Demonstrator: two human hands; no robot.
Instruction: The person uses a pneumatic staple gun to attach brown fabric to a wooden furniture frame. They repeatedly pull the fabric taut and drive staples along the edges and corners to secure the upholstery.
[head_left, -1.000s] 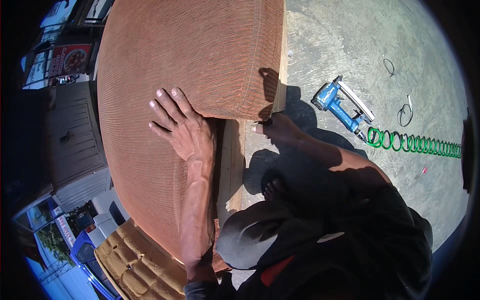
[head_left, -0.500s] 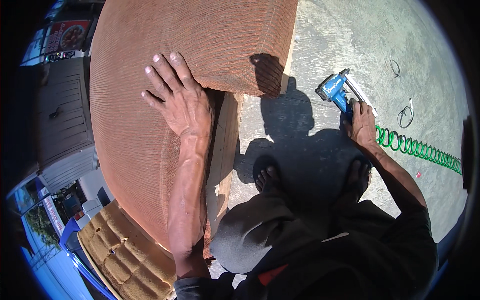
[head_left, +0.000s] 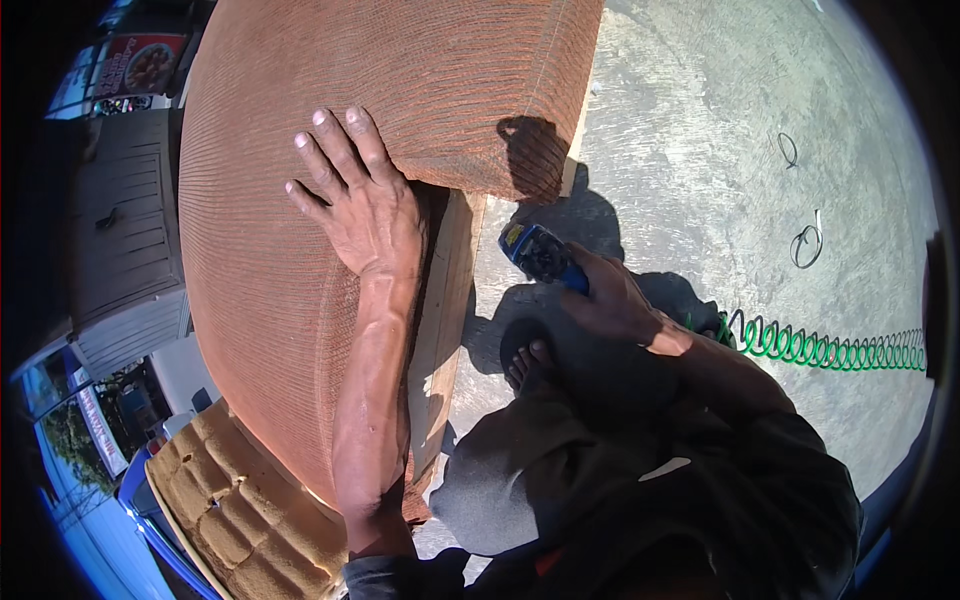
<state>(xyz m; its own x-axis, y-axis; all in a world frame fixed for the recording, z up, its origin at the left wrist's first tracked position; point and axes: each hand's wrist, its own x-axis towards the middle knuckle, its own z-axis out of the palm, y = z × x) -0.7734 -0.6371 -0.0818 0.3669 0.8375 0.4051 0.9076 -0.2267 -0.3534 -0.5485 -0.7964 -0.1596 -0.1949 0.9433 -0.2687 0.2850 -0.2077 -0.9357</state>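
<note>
Right hand closed round the handle of a blue staple gun, tool head jutting toward 10 o'clock from the grip, green coiled hose lying between 3 and 4. Left hand wide, four fingers spread on ribbed brown upholstery, thumb hidden; upholstery corner at 11 o'clock from the right hand, bare wooden frame at 4 from the left

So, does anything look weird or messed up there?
Two thin dark loops lie loose on the concrete floor, off to the right of the blue tool in the right hand, like dropped scraps. The tan padded piece at lower left has small dark spots that might be holes, though I can't be sure. Nothing looks spilled.
</note>
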